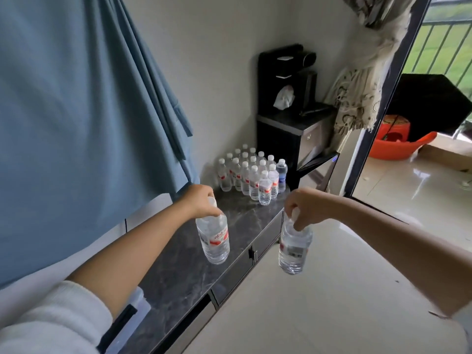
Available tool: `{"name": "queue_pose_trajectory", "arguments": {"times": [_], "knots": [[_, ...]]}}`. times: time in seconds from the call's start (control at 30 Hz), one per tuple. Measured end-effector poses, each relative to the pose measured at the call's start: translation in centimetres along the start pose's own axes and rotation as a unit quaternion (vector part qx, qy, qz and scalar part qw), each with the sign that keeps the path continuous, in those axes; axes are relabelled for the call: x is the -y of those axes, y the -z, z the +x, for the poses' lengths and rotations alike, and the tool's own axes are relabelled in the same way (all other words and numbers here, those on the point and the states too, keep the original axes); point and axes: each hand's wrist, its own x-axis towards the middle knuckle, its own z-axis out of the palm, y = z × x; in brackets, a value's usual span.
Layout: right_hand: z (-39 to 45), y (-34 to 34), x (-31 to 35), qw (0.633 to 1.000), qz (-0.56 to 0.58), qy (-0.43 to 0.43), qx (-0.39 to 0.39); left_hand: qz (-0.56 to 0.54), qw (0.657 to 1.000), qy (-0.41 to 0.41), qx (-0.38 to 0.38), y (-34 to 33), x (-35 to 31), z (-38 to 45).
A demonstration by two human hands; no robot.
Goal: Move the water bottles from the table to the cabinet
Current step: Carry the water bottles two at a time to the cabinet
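Two bottles up, one per hand

Left hand (201, 200) grips a bottle (214, 238) by its cap over the dark cabinet top (178, 272); right hand (304, 206) holds another bottle (293, 247) mid-frame, bottle cluster (252, 175) behind.

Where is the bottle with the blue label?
The blue-label bottle stands at the right end of the bunch of bottles on the dark cabinet top, beside the black water dispenser.
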Motion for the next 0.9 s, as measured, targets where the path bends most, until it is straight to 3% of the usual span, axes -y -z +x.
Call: {"name": "queue_pose_trajectory", "arguments": {"times": [0.13,0.3,0.5,0.7,0.9], "knots": [[6.1,2.0,-3.5,0.999,-0.023,0.036,-0.019,-0.023,0.999,0.034,-0.011,-0.7,-1.6,6.2],[14.4,3.5,-7.3,0.998,-0.035,0.050,0.005,-0.082,0.992,0.088,-0.020,-2.4,-2.0,14.3],[26.1,4.2,-10.1,0.995,-0.057,0.054,0.053,-0.111,0.989,0.094,-0.007,-3.6,0.1,25.8],[36.2,2.9,-11.9,0.993,-0.041,0.029,0.104,-0.115,0.988,0.093,0.036,-4.8,2.6,35.8],[43.9,0.0,-12.8,0.994,0.041,-0.031,0.092,-0.129,0.980,0.138,0.054,-7.4,4.4,44.3]]}}
